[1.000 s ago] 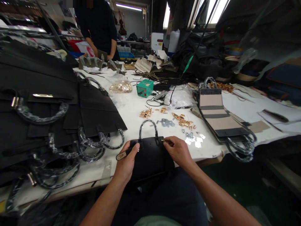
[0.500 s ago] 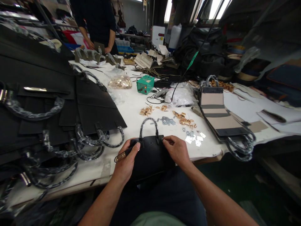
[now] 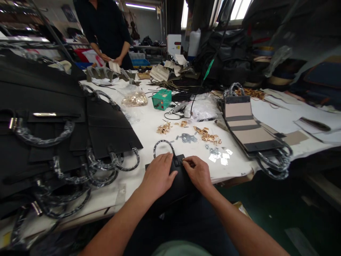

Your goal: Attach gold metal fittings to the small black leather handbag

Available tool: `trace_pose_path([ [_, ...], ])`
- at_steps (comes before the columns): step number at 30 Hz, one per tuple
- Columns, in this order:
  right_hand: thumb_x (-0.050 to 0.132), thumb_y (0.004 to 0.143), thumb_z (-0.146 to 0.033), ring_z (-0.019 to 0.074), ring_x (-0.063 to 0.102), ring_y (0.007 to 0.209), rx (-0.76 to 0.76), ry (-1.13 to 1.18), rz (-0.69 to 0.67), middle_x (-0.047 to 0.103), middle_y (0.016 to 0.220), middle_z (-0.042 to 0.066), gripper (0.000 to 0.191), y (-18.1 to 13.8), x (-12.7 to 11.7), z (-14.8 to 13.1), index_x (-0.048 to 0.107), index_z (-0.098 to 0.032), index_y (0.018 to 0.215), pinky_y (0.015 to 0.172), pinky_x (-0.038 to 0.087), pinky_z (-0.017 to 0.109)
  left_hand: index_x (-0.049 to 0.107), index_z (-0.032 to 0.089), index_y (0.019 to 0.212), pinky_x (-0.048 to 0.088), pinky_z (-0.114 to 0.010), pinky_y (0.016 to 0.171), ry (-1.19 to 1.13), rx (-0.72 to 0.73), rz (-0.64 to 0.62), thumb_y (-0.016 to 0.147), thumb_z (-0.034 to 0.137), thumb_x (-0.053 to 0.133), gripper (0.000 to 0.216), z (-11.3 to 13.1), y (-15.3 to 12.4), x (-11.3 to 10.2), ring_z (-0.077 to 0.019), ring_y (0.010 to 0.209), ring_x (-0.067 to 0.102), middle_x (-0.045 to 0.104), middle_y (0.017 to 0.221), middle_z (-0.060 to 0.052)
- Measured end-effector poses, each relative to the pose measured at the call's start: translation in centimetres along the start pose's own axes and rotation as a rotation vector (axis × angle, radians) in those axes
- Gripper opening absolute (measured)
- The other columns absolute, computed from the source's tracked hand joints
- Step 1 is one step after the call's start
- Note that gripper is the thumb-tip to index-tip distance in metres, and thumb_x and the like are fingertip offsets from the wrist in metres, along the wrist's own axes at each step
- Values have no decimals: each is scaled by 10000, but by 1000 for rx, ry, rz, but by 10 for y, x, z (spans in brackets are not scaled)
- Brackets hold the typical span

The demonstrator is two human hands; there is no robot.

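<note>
Head view: the left hand [image 3: 158, 174] is lying flat on a black bag [image 3: 181, 182], palm down, fingers pressed together and covering its upper left part. The right hand [image 3: 197, 172] is just beside it, thumb and forefinger pinching the bag's top edge at the foot of the handle [image 3: 159, 143] — anything smaller between the fingertips is too small to tell. The bag is sitting at the near edge of the white table [image 3: 145, 122], half hanging over toward the lap, with its wrapped handle lying flat on the tabletop. Near, beyond the hands: gold fittings [image 3: 206, 134] and silver plates [image 3: 188, 138], scattered loose. Farther back, a green box [image 3: 161, 99] is standing among cables. Black panels [image 3: 106, 124] are lying stacked to the left and beige panels [image 3: 243, 124] to the right. At the far end a person [image 3: 106, 25] is standing, both hands holding a pale piece.
</note>
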State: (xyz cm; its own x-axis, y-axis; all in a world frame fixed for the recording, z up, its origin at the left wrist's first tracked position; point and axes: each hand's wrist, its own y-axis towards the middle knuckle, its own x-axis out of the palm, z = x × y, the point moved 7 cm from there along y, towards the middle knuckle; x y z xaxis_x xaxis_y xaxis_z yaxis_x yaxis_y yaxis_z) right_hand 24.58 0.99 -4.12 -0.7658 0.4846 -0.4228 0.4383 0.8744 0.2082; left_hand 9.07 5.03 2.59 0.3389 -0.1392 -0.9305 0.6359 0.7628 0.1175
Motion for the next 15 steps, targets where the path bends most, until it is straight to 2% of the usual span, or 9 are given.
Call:
trace_pose_path([
  [3,608,845,-321,189,669,716,-5,-3,2,716,806,21,135,-1,0,2,716,-241,839,689,529,303,611,166,1185,411,-471,915,104,-42,-82,763,356,673,467,-1,19,14,-386,1063,582,672,1088,-204],
  [6,610,849,-305,185,668,720,-26,8,2,712,808,18,125,-2,0,1,719,-244,851,694,524,298,655,179,1016,406,-447,861,115,-103,-131,718,400,696,374,-8,34,19,-395,1030,591,682,1029,-197],
  [11,627,855,-295,182,668,744,-28,78,-4,713,822,14,117,-3,-4,1,727,-235,866,711,514,291,672,211,911,389,-337,648,24,-193,-251,632,434,730,361,-21,51,19,-324,833,645,717,933,-130],
  [15,622,870,-294,180,665,753,-48,113,-2,712,828,11,119,-6,-8,-1,725,-236,888,712,509,287,679,226,765,339,-292,563,-74,-203,-314,575,418,763,283,-23,56,20,-252,685,626,707,770,-60],
])
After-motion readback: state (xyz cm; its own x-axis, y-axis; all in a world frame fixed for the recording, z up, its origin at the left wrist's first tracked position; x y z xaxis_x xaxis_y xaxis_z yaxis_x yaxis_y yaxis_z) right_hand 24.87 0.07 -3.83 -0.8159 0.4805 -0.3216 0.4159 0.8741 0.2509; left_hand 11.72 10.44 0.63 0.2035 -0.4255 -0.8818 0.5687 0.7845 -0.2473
